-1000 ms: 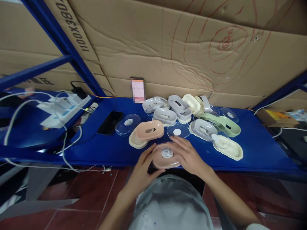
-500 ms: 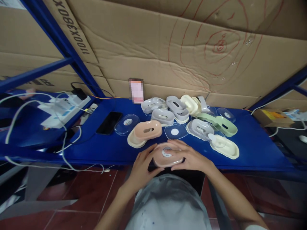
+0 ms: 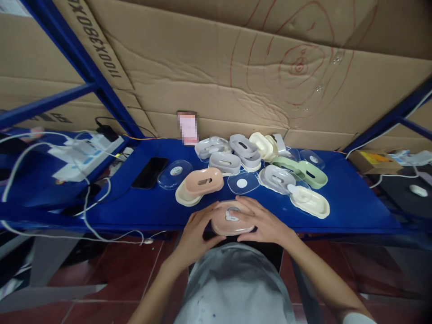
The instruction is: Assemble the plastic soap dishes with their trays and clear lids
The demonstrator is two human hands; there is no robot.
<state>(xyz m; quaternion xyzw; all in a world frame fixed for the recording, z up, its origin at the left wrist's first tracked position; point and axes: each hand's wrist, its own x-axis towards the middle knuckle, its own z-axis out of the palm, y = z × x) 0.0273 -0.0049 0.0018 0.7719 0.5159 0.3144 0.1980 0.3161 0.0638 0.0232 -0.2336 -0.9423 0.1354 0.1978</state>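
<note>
Blue tabletop (image 3: pixel 351 198), pink case (image 3: pixel 222 222) between hands (image 3: pixel 197 234) (image 3: pixel 265 222)

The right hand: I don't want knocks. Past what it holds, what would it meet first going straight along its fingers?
Past the pink oval case with a white label, the right hand would probably meet the slotted peach oval plastic tray, ahead and to the left, though depth is unclear.

Dim, even light, faint glare on clear lids, darkened corners, wide-angle stretching, slight blur.
</note>
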